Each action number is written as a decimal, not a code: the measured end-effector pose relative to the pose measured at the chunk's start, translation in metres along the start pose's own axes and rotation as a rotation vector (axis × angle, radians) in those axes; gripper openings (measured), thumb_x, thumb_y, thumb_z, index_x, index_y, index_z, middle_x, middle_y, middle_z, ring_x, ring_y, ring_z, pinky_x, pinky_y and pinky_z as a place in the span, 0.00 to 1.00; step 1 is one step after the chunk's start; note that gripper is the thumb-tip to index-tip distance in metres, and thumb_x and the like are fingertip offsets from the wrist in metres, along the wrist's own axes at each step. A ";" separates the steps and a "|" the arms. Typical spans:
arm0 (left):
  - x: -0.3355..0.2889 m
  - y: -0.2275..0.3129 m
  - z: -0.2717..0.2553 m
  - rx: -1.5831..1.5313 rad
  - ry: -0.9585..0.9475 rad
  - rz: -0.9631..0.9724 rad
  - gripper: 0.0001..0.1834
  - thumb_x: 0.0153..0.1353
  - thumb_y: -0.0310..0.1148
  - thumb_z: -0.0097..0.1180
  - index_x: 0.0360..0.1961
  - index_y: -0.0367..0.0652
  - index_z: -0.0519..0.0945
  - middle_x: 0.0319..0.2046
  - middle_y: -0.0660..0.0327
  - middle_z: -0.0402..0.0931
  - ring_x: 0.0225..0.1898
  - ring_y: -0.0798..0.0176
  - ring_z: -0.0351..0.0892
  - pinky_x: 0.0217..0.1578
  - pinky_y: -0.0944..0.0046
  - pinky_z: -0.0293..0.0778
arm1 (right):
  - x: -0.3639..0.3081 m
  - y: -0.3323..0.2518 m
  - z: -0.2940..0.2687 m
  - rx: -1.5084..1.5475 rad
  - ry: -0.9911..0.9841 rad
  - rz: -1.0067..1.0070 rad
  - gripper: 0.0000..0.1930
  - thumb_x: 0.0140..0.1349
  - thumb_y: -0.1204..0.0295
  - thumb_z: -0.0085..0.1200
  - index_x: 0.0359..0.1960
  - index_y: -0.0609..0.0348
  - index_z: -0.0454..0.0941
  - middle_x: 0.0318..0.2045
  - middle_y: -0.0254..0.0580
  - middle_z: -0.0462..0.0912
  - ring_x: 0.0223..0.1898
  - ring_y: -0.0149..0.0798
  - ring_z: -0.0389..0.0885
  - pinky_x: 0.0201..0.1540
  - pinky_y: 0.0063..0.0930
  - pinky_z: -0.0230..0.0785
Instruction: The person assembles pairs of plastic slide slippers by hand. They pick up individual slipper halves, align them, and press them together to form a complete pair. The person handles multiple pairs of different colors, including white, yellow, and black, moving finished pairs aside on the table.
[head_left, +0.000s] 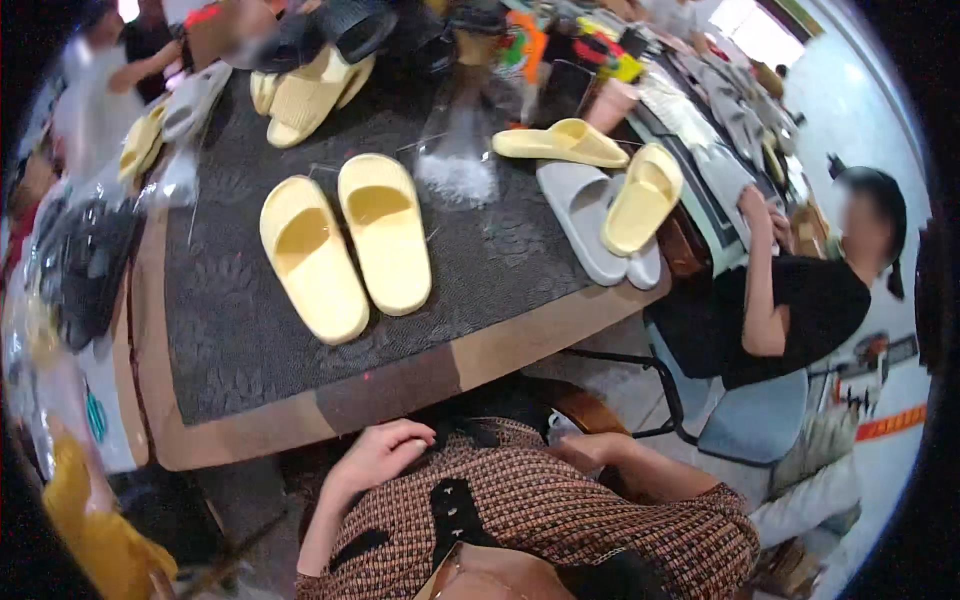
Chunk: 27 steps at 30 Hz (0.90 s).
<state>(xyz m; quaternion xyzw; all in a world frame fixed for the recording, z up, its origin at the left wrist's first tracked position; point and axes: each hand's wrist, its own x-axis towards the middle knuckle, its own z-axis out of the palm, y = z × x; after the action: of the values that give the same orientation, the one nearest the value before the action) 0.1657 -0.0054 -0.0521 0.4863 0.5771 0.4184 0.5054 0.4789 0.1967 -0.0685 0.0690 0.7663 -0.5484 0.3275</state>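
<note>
My left hand (385, 455) lies against my patterned dress just below the table edge, fingers loosely bent with nothing in them. Low at my lap is my right hand (590, 450); its fingers are mostly hidden, and a small whitish, clear-looking item (562, 428) shows beside them. A pair of pale yellow slide sandals, a left one (335, 290) and a right one (400, 265), stands on the dark textured mat (480, 290), toes away from me. Neither hand touches them. Between these and the far edge lies a clear bag of small white pieces (458, 180).
At the right, a yellow slide (645, 200) rests on grey slides (580, 225), with another yellow one (560, 145) behind. More yellow slides (310, 100) lie at the back. Plastic-wrapped dark items (80, 260) are at the left. A person (800, 310) sits at the right.
</note>
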 end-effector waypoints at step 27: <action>-0.133 0.075 -0.124 -0.113 0.308 0.161 0.15 0.65 0.31 0.50 0.51 0.36 0.74 0.43 0.59 0.77 0.44 0.66 0.77 0.47 0.65 0.72 | 0.055 -0.096 -0.098 -0.298 -0.213 0.244 0.17 0.63 0.67 0.48 0.50 0.65 0.74 0.41 0.44 0.82 0.41 0.37 0.79 0.45 0.28 0.70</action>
<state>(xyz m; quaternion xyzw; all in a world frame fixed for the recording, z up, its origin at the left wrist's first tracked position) 0.0558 -0.1219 0.0618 0.4321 0.5822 0.5589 0.4025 0.3502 0.2323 -0.0057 0.0536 0.7858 -0.3899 0.4771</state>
